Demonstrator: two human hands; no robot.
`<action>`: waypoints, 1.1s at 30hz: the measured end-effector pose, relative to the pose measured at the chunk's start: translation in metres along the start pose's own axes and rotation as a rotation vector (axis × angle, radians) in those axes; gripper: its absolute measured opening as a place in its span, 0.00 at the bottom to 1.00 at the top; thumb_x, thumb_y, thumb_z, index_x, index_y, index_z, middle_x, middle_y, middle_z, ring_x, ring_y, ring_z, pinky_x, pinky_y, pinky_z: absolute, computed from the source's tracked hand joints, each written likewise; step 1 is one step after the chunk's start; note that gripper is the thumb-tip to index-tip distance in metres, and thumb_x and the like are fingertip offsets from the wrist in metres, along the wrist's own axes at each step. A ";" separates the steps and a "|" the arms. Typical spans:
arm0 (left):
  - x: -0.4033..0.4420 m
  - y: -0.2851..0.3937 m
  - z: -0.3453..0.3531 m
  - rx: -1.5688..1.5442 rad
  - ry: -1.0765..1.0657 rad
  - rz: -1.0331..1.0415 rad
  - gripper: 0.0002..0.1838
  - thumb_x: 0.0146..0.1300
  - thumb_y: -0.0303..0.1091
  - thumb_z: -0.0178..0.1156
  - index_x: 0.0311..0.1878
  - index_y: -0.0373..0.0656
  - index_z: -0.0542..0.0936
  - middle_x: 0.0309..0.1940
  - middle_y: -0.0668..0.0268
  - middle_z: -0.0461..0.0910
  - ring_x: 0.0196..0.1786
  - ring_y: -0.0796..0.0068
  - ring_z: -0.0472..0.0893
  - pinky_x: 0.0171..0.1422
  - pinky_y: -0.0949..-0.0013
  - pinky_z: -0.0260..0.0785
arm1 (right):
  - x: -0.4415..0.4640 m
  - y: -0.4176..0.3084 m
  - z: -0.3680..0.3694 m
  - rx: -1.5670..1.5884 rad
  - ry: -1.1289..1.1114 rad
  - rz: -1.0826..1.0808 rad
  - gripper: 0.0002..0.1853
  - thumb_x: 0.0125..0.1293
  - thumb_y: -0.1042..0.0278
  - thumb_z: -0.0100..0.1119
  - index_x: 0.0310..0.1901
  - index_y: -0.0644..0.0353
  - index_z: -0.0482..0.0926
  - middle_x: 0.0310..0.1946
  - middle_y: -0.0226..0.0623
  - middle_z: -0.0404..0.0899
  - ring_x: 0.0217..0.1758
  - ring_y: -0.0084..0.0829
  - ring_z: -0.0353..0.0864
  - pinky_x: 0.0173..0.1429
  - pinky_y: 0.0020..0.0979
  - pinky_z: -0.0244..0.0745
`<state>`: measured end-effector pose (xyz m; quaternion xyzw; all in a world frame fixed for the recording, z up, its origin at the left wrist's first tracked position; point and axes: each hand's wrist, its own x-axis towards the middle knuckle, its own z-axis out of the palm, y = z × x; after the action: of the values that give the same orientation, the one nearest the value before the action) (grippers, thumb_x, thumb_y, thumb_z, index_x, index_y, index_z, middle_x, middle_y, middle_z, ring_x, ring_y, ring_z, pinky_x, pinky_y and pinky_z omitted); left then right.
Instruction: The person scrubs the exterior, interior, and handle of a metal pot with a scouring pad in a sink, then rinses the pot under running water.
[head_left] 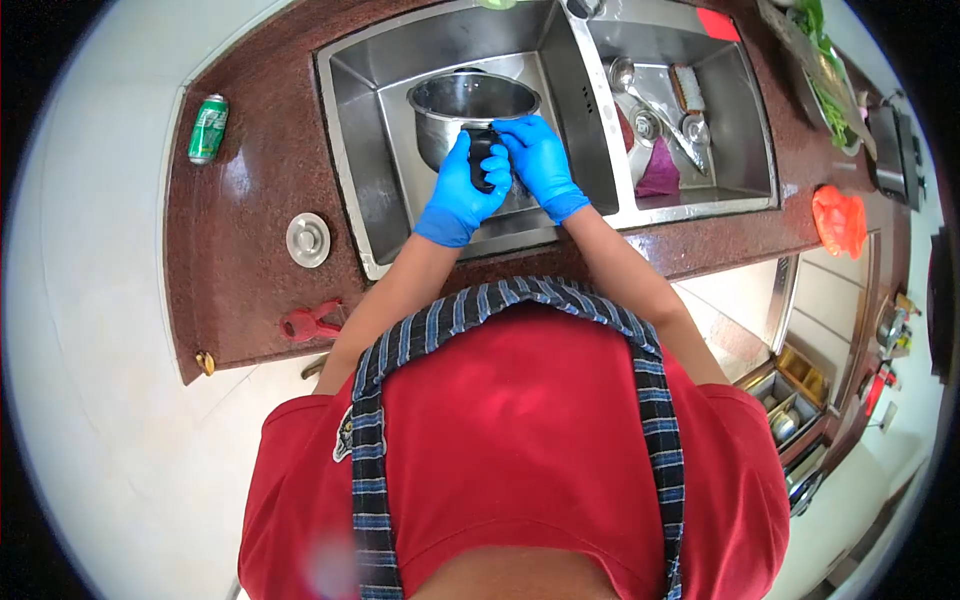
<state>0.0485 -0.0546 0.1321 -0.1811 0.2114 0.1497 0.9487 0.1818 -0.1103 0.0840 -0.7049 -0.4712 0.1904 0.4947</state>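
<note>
A steel pot (440,130) with a black handle (482,155) is in the left basin of the steel double sink, its handle turned toward me. Both hands wear blue gloves. My left hand (465,192) has its fingers wrapped round the black handle. Beside it, my right hand (542,165) has its fingertips pressed at the top of the handle, near the pot's rim. The pot's inside looks dark, with no contents that I can make out.
The right basin (725,165) holds a ladle (655,110), a brush (688,90) and a purple cloth (658,172). On the brown counter are a green can (208,130), a round metal strainer (308,240), a red tool (310,322) and an orange-red bag (840,220).
</note>
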 end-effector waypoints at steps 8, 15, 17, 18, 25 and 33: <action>0.007 -0.004 -0.007 -0.057 -0.065 0.023 0.19 0.69 0.49 0.40 0.43 0.42 0.69 0.29 0.66 0.69 0.24 0.78 0.66 0.25 0.74 0.58 | 0.037 -0.036 -0.029 -0.060 -0.243 -0.056 0.08 0.55 0.70 0.62 0.37 0.59 0.83 0.36 0.42 0.79 0.39 0.41 0.80 0.45 0.33 0.75; 0.010 -0.018 0.006 0.066 -0.097 0.133 0.07 0.61 0.31 0.52 0.27 0.45 0.69 0.19 0.70 0.65 0.21 0.82 0.65 0.20 0.79 0.53 | 0.069 -0.056 -0.046 -0.082 -0.391 -0.019 0.09 0.57 0.72 0.63 0.40 0.58 0.83 0.37 0.36 0.80 0.41 0.27 0.80 0.47 0.26 0.74; 0.011 -0.026 0.010 0.063 -0.079 0.157 0.08 0.61 0.30 0.52 0.25 0.46 0.68 0.18 0.71 0.64 0.21 0.81 0.65 0.20 0.78 0.53 | 0.076 -0.061 -0.039 -0.091 -0.429 -0.038 0.09 0.57 0.72 0.63 0.41 0.57 0.83 0.37 0.36 0.80 0.40 0.28 0.80 0.47 0.27 0.74; 0.014 -0.030 0.012 0.097 -0.002 0.189 0.08 0.60 0.30 0.51 0.25 0.47 0.67 0.18 0.70 0.64 0.20 0.81 0.65 0.19 0.77 0.53 | 0.080 -0.063 -0.031 -0.172 -0.547 -0.118 0.09 0.57 0.72 0.63 0.40 0.56 0.83 0.36 0.36 0.80 0.40 0.29 0.80 0.46 0.28 0.74; 0.029 -0.027 0.015 0.304 0.242 0.199 0.08 0.59 0.28 0.50 0.25 0.48 0.66 0.17 0.69 0.65 0.17 0.77 0.64 0.17 0.72 0.55 | 0.097 -0.044 -0.012 -0.326 -0.787 -0.339 0.09 0.52 0.72 0.65 0.37 0.55 0.83 0.33 0.39 0.77 0.38 0.37 0.79 0.44 0.32 0.74; 0.042 -0.034 0.013 0.284 0.297 0.230 0.06 0.58 0.25 0.47 0.26 0.45 0.67 0.15 0.65 0.65 0.14 0.70 0.67 0.15 0.65 0.55 | 0.102 -0.052 -0.004 -0.713 -0.850 -0.656 0.05 0.54 0.66 0.56 0.30 0.54 0.80 0.33 0.46 0.75 0.38 0.47 0.78 0.41 0.43 0.75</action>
<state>0.1015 -0.0707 0.1338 -0.0406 0.3867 0.1973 0.8999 0.2095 -0.0216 0.1517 -0.5085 -0.8515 0.1238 0.0327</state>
